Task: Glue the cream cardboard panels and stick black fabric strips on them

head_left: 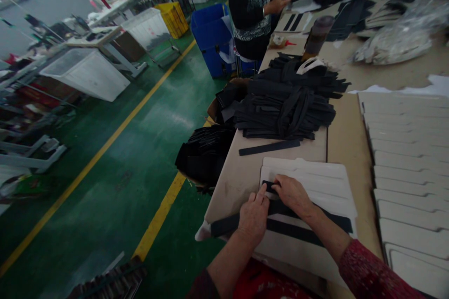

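Hands [254,217] on dark strip [269,187], black pieces [228,99] in box [212,111]

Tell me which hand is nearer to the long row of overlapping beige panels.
Right. The right hand is over the small off-white panel stack, left of the long row; the left hand is farther left, beyond it.

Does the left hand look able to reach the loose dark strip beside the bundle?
Probably yes: bare tabletop leads from the left hand to the loose strip, though that hand is busy at the pale panels.
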